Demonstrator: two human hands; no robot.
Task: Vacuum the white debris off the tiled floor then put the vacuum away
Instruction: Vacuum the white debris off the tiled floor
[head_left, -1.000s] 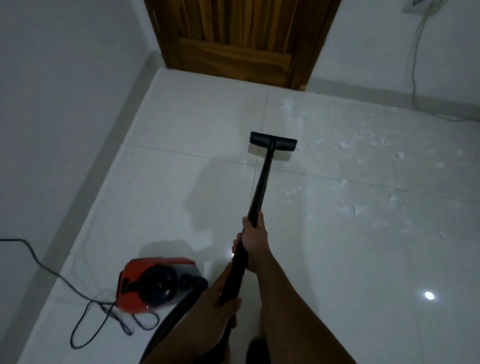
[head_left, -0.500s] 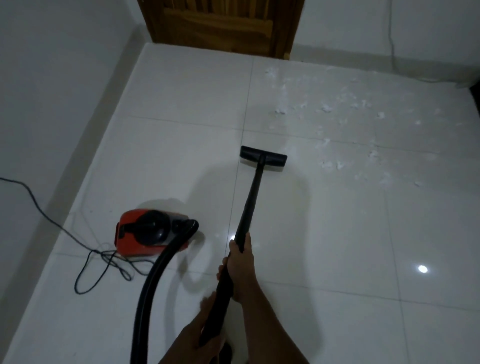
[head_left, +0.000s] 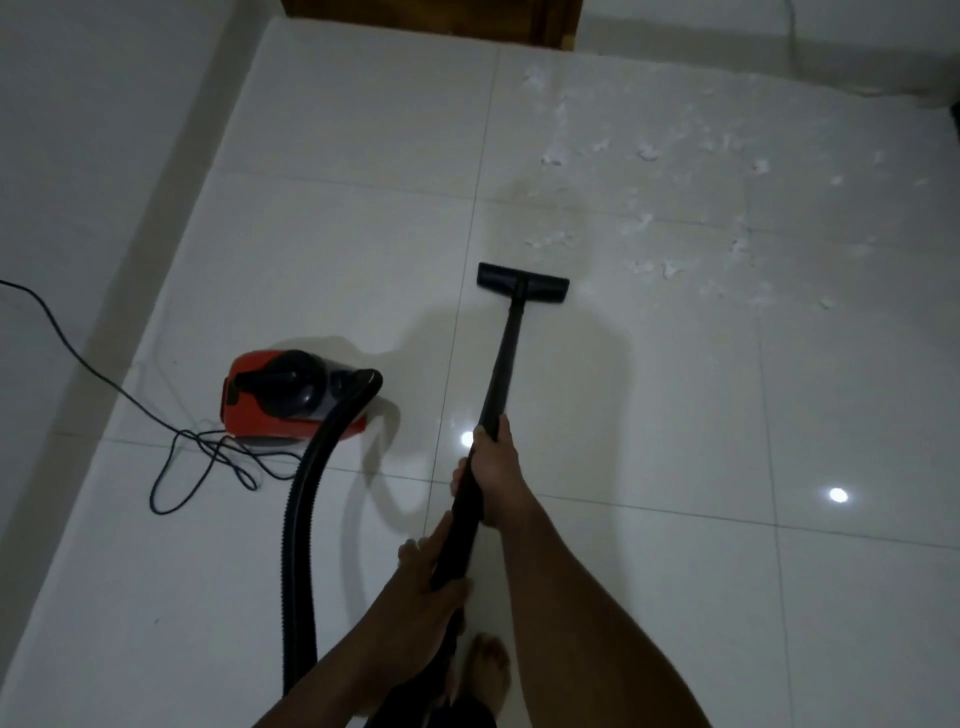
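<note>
Glossy tiled floor (head_left: 675, 415) fills the room up to a wooden door (head_left: 431, 21). White debris (head_left: 647, 153) lies scattered beyond and right of the nozzle (head_left: 522, 283), which sits flat just short of the nearest flecks. Both hands curl round the black wand (head_left: 501, 364), the right hand (head_left: 493, 473) ahead of the left hand (head_left: 426, 577). The red canister (head_left: 280, 400) stands to the left, its hose (head_left: 301, 519) arcing back and its cord (head_left: 208, 457) looped beside it. A long push may pull the hose taut and tip the canister, and a shoving nozzle could scatter light flecks rather than lift them
</note>
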